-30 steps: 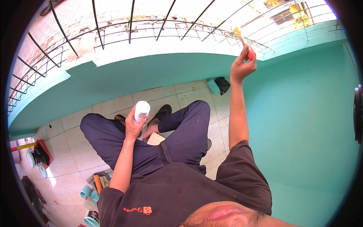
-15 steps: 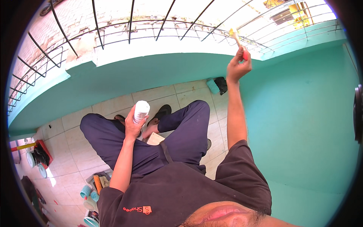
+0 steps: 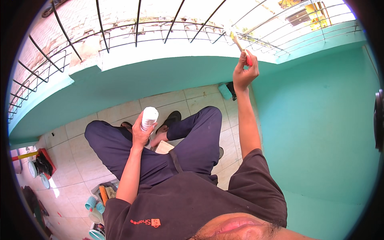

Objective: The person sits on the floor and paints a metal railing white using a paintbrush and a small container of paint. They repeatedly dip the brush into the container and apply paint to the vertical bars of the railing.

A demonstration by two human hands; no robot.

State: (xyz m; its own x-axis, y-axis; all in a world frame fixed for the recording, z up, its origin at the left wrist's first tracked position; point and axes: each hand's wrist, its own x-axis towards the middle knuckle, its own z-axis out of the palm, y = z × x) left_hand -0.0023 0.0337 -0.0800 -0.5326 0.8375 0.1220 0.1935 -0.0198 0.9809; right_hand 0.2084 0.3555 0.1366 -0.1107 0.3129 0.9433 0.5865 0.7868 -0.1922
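Note:
My right hand [image 3: 246, 74] is raised at the upper right, its fingers closed on a paintbrush [image 3: 239, 43]. The brush has a pale handle with a red end, and its yellowish bristles are up against the dark wire grille [image 3: 176, 26] on top of the low wall. Lower down, above my lap, my left hand [image 3: 141, 130] is wrapped round a white cylindrical container [image 3: 149, 117]. What is inside the container cannot be seen. Below the grille, a white ledge [image 3: 160, 48] caps the turquoise wall [image 3: 152, 74].
A turquoise side wall [image 3: 316, 120] rises close on my right. Paint cups [image 3: 91, 203] and tools lie on the tiled floor [image 3: 76, 160] to my left. A red tray [image 3: 48, 162] is farther left. A turquoise object [image 3: 225, 91] and a black bag stand by the wall's foot.
My right hand has shifted left and slightly down with the paintbrush, whose bristles now sit farther left along the grille. My left hand and the white container have stayed in place.

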